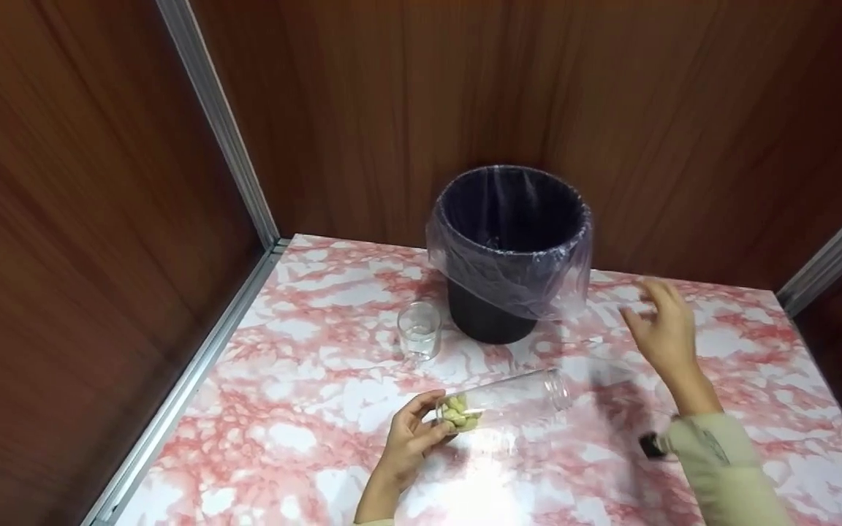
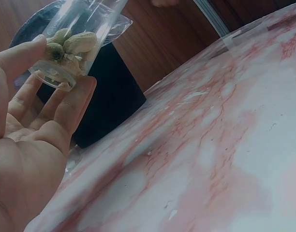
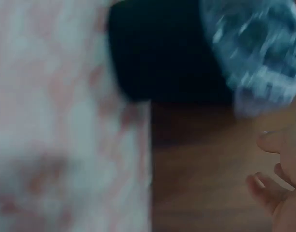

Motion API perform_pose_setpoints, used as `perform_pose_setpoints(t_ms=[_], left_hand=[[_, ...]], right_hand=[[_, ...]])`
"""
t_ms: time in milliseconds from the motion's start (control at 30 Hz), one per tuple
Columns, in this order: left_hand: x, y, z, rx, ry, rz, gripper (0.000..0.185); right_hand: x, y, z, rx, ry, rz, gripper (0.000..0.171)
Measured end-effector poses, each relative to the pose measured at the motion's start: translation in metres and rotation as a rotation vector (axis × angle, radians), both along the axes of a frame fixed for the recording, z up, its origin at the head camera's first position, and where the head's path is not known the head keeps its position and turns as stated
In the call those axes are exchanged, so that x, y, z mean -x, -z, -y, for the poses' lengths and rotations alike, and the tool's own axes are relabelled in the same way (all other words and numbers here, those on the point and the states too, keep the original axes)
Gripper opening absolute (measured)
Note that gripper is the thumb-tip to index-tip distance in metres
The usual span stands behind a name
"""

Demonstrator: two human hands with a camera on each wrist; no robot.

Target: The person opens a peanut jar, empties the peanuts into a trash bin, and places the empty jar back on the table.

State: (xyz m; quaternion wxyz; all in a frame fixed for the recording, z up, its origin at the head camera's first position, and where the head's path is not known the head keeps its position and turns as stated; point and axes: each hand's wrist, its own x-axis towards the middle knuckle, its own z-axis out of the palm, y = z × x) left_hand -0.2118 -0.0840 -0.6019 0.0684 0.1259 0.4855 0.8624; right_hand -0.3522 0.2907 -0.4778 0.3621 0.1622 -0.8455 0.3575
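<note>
Left hand (image 1: 410,438) pinches the base of the jar (image 1: 501,402), tipped near level over the table (image 1: 304,409), mouth pointing to 2 o'clock, nuts (image 1: 457,413) bunched at the held end. Looks like mid-emptying; next I'd judge a steeper tilt toward the bin (image 1: 509,248) at 12. Right hand (image 1: 662,329) hovers free, fingers spread. A glass (image 1: 419,330) stands at 11. The left wrist view shows fingertips (image 2: 82,89) cupping the base; the right wrist view is blurred.
</note>
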Motion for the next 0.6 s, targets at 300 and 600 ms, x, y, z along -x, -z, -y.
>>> perform_pose_setpoints(t_ms=[300, 600], left_hand=[[-0.002, 0.002, 0.002, 0.008, -0.013, -0.018, 0.055], [-0.005, 0.003, 0.009, 0.0, -0.041, -0.023, 0.057]], right_hand=[[0.035, -0.056, 0.071, -0.103, -0.088, -0.065, 0.044], [0.044, -0.05, 0.088, -0.056, -0.073, -0.117, 0.034]])
